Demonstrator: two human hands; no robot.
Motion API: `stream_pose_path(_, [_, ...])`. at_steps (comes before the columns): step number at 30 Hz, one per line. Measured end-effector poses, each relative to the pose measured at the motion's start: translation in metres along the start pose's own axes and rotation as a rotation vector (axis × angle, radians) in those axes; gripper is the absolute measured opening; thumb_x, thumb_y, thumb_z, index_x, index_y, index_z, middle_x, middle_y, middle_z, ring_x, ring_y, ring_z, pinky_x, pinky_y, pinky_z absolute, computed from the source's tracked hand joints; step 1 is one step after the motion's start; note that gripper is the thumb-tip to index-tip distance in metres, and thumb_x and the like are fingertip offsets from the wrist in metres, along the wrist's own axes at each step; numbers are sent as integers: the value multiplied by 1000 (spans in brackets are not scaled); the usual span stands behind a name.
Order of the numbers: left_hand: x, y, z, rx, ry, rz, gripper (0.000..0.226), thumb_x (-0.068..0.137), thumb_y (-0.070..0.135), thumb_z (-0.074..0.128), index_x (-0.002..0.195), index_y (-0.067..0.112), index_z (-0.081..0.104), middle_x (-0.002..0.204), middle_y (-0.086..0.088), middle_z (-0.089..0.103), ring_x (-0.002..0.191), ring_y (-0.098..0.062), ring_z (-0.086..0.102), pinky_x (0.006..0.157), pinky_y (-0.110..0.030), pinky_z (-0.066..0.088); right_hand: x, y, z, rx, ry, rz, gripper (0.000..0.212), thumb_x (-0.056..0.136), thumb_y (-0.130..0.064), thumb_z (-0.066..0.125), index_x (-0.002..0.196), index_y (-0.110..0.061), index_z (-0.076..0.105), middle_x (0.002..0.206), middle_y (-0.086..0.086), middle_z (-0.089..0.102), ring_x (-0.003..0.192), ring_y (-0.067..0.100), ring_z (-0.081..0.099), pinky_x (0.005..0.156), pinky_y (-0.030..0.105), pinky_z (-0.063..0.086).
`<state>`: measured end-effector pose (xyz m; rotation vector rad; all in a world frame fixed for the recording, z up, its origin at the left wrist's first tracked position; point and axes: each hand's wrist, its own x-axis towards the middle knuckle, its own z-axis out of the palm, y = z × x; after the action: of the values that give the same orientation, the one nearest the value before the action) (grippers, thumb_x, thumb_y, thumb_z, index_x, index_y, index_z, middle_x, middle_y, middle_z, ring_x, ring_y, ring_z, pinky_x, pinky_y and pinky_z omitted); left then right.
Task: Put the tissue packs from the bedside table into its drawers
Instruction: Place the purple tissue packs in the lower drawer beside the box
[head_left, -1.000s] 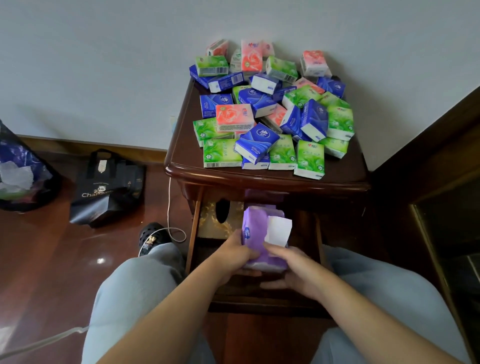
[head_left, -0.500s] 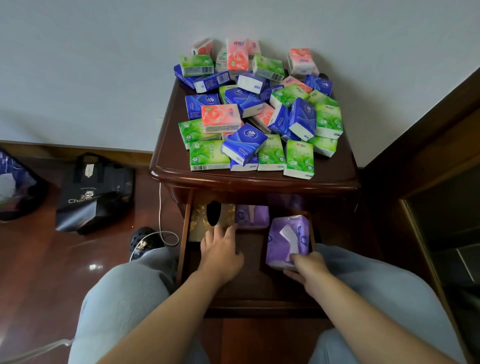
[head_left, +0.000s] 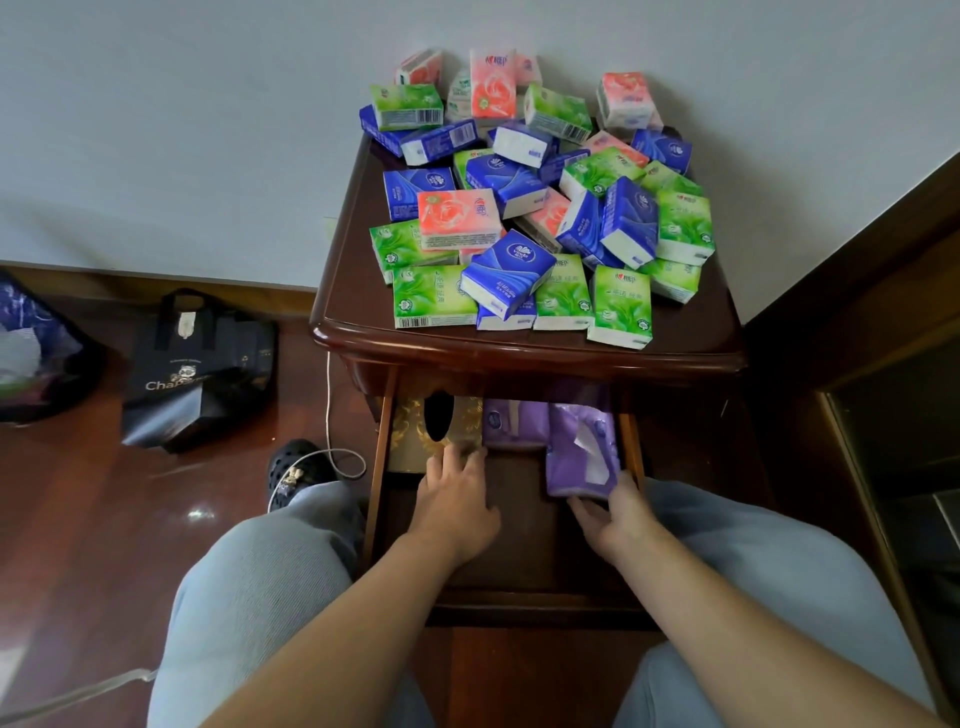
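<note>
Several green, blue and pink tissue packs (head_left: 524, 208) lie heaped on the dark wooden bedside table (head_left: 691, 338). Its top drawer (head_left: 519, 545) stands pulled out below. At the drawer's right side lies a purple soft tissue pack (head_left: 582, 452), and my right hand (head_left: 613, 514) holds its near end with curled fingers. A second purple pack (head_left: 514, 423) sits at the back middle. My left hand (head_left: 452, 499) rests flat in the drawer, fingertips touching a gold tissue box (head_left: 415, 431) at the back left.
A black paper bag (head_left: 197, 374) and a dark plastic bag (head_left: 36, 348) sit on the wooden floor to the left. A white cable (head_left: 332, 447) and a black shoe (head_left: 291, 473) lie beside the table. Dark wooden furniture (head_left: 857, 312) stands close on the right.
The purple pack, first held upright by both hands, now lies at the drawer's right side and has been pushed further back. My left hand let go and moved to the gold box.
</note>
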<state>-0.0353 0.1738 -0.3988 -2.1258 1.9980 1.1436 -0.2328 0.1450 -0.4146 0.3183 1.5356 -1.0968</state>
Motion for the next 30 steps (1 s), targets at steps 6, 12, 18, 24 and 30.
stream_pose_path(6, [-2,0,-1,31,7,19,85,93,33,65,163,23,17,166,-5,15,154,-33,13,125,-46,27,4,2,7,-25,-111,-2,46,109,-21,51,154,-13,43,160,17,44,150,34,41,125,47,32])
stream_pose_path(12, [-1,1,1,69,11,32,85,94,35,63,164,20,16,165,-6,15,152,-32,15,125,-44,26,22,1,15,-112,-205,35,27,103,0,38,110,-9,62,141,13,57,146,29,45,123,49,29])
stream_pose_path(18, [0,-2,5,99,29,42,87,93,36,64,163,20,16,165,-6,14,152,-32,14,124,-44,25,36,4,24,-141,-276,-12,34,96,5,35,99,-16,61,120,8,64,127,27,53,108,53,37])
stream_pose_path(24, [-12,-3,-2,26,66,51,77,95,34,62,161,23,24,164,-4,23,151,-28,21,123,-44,28,16,3,12,-273,-277,-56,22,99,-7,49,107,-19,65,122,8,66,117,28,59,101,51,44])
stream_pose_path(30, [-45,14,-48,10,452,240,18,98,42,61,109,28,61,112,5,56,109,-21,56,91,-41,49,-55,-12,-1,-739,-361,-261,18,101,-35,65,111,-23,73,106,1,80,96,23,75,74,36,57])
